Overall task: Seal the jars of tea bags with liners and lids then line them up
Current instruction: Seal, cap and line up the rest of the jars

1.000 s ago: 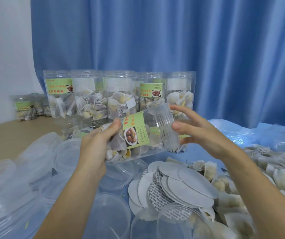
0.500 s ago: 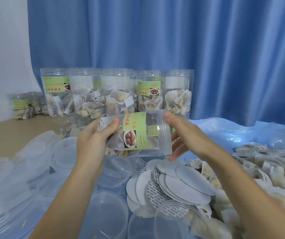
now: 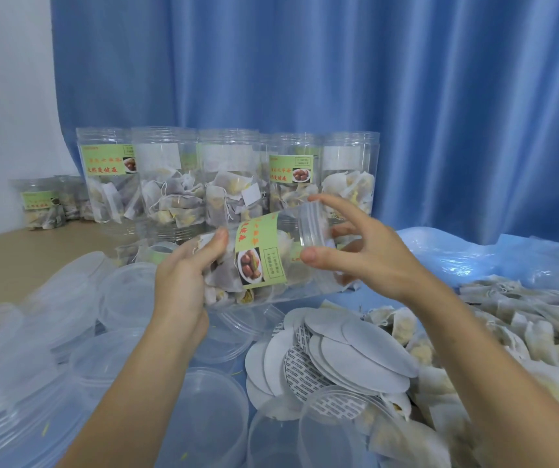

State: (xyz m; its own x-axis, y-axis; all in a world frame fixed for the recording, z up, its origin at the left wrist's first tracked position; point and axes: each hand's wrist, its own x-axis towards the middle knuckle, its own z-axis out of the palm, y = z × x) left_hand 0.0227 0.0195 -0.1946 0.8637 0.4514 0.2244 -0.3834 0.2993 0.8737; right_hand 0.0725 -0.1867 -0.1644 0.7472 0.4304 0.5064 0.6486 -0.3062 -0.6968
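Mid-frame, tea-bag jar (image 3: 264, 261) lying sideways; left hand (image 3: 183, 282) gripping its base; lid (image 3: 313, 228) rightward, between right hand's (image 3: 366, 261) half-spread fingers.

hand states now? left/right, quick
Left hand: grips the jar by its base end.
Right hand: fingers spread around the lid; grip cannot be told.
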